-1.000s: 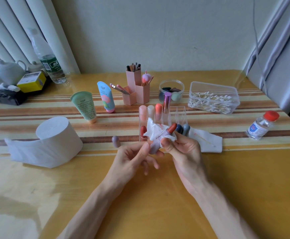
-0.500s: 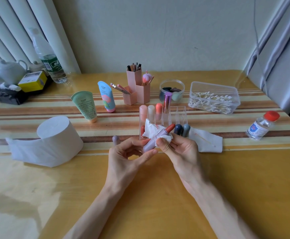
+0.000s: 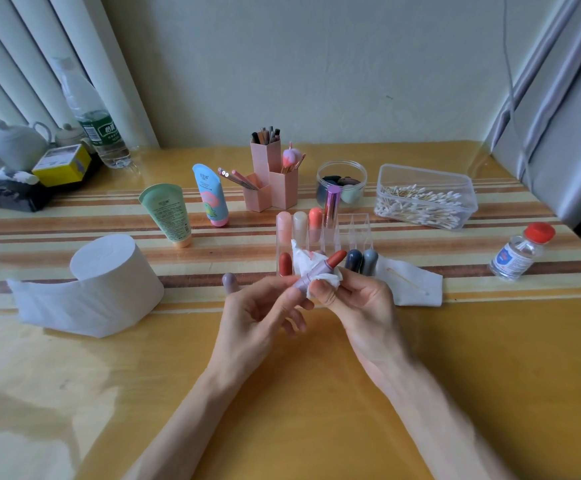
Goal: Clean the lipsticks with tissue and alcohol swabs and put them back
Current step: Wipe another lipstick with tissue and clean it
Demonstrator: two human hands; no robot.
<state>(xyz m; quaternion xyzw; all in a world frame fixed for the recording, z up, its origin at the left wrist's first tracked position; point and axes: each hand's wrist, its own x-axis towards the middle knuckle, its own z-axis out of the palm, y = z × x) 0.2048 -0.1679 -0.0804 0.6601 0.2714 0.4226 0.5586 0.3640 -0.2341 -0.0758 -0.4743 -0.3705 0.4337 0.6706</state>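
Observation:
My left hand [image 3: 261, 317] pinches the base of an uncapped lilac lipstick [image 3: 320, 270] whose red bullet points up and right. My right hand [image 3: 355, 299] pinches a crumpled white tissue [image 3: 304, 259] wrapped round the tube's middle. Its lilac cap [image 3: 230, 281] stands on the table just left of my hands. Behind them, a clear lipstick organiser [image 3: 355, 230] holds several capped lipsticks. A flat tissue with a used swab [image 3: 410, 284] lies to the right. The alcohol bottle [image 3: 521, 252] with a red cap stands far right.
A toilet paper roll [image 3: 105, 282] lies at the left. A clear box of cotton swabs [image 3: 424, 199], a jar of sponges [image 3: 341, 183], pink brush holders [image 3: 270, 178] and two cosmetic tubes [image 3: 169, 214] stand behind. A water bottle [image 3: 95, 123] and teapot [image 3: 12, 145] sit far left.
My left hand's fingers have shifted their hold on the lipstick base, and my right hand's tissue has slid along the tube. Both hands stay in about the same place.

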